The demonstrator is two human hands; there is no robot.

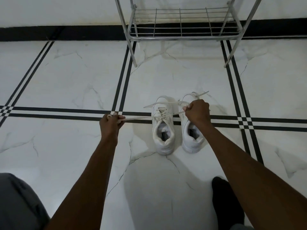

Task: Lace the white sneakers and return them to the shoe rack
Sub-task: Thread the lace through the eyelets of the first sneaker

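left hand (111,122) and right hand (197,112) each clenched on a flat white lace (137,118), tensioning left white leather sneaker (163,130) on marble floor (66,80); knotting, right sneaker (191,136), empty chrome wire rack (182,36) pending.

White sneakers (163,130) with off-white laces (136,118), white marble-veined floor (66,80) with black double stripes, silver rack (182,27).

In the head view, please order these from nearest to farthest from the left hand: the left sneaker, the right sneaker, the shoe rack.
1. Left sneaker, just right of the left hand, joined by the taut lace.
2. Right sneaker, beyond it, under the right hand.
3. Shoe rack, far ahead by the wall.
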